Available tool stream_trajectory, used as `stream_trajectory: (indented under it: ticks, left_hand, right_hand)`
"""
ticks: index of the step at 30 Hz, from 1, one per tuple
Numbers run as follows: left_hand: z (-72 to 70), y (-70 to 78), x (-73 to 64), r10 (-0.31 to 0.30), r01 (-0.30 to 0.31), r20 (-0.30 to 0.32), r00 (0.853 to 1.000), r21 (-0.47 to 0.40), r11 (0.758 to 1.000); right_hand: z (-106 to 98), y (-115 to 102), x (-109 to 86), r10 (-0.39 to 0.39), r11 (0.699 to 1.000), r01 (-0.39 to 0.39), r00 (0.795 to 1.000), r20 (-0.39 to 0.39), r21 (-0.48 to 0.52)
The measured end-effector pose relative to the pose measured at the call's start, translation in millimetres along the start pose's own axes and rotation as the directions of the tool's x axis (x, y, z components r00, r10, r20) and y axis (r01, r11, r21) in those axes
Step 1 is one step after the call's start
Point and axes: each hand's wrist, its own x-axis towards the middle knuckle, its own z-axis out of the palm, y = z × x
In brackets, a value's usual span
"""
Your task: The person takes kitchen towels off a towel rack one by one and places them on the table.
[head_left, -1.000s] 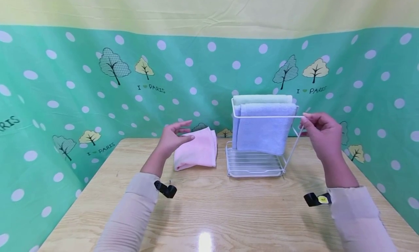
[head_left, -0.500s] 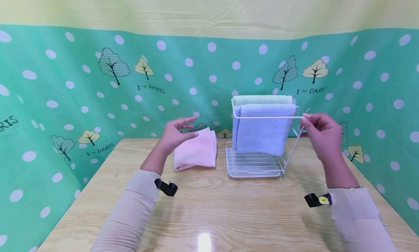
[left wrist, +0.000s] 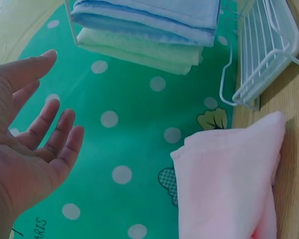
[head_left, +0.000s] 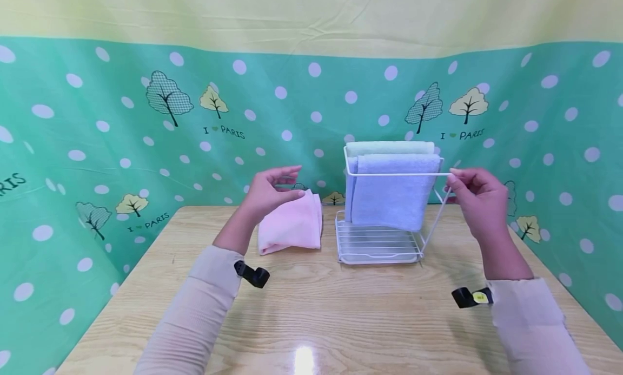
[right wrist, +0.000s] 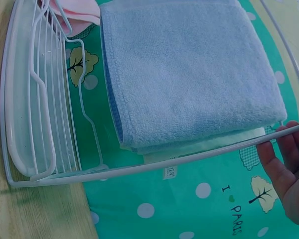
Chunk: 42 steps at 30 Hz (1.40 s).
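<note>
A white wire rack (head_left: 379, 259) stands on the table with a blue towel (head_left: 394, 193) and, behind it, a pale green towel (head_left: 389, 147) draped over its upper bars. My right hand (head_left: 479, 199) pinches the rack's top right front corner; the right wrist view shows fingers (right wrist: 276, 159) curled at the white bar. Above a folded pink towel (head_left: 292, 226), my left hand (head_left: 272, 193) is raised, fingers apart and bent loosely, holding nothing. In the left wrist view the pink towel (left wrist: 229, 179) lies apart from that hand.
The wooden table (head_left: 311, 310) extends in front of the rack. A green and yellow curtain (head_left: 292, 104) with dots and trees hangs right behind it. Low in the rack is a wire shelf over a pale tray (right wrist: 22, 99).
My left hand has moved right and slightly up, over the pink towel and toward the rack. My right hand stays at the rack's corner, and the towels have not moved.
</note>
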Motion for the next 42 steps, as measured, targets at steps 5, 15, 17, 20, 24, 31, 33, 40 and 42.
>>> stream_trajectory:
  ticks: [5, 15, 17, 20, 24, 31, 33, 40, 42]
  left_hand:
    - [5.2, 8.7, 2.1, 0.011, -0.011, 0.023, 1.000, 0.001, 1.000]
    - [14.5, 24.8, 6.4, 0.082, -0.084, 0.085, 0.993, 0.016, 0.996]
    - [15.9, 27.1, 7.5, 0.093, -0.095, 0.090, 0.992, 0.017, 0.995]
    - [18.0, 31.1, 8.6, 0.099, -0.102, 0.092, 0.991, 0.023, 0.995]
    - [20.3, 34.8, 9.9, 0.121, -0.124, 0.097, 0.988, 0.030, 0.992]
    - [22.9, 38.9, 12.0, 0.150, -0.154, 0.115, 0.982, 0.028, 0.988]
    - [23.4, 40.1, 12.7, 0.156, -0.161, 0.118, 0.981, 0.032, 0.986]
    - [25.9, 47.3, 15.2, 0.190, -0.197, 0.131, 0.973, 0.040, 0.980]
    - [26.8, 49.8, 16.1, 0.198, -0.205, 0.135, 0.971, 0.047, 0.978]
  right_hand:
    - [-0.3, 1.3, 0.7, 0.005, 1.000, -0.005, 1.000, 0.005, 0.015]
    - [-0.4, 1.4, 0.8, -0.034, 0.998, 0.034, 0.999, 0.001, 0.061]
    - [-0.3, 1.1, 0.7, -0.039, 0.995, 0.038, 0.999, 0.003, 0.088]
    - [-0.2, 0.7, 0.4, -0.039, 0.995, 0.039, 0.999, 0.002, 0.090]
    - [-0.1, 0.6, 0.4, -0.032, 0.996, 0.032, 0.999, 0.002, 0.079]
    - [-0.5, 0.3, 0.4, -0.033, 0.995, 0.033, 0.999, 0.006, 0.091]
    - [-0.5, 0.0, 0.3, -0.034, 0.996, 0.033, 0.999, 0.006, 0.088]
    - [-0.6, 0.0, -0.3, -0.019, 0.998, 0.018, 1.000, 0.010, 0.063]
    - [-0.4, 0.1, -0.2, -0.015, 0.999, 0.014, 1.000, 0.011, 0.050]
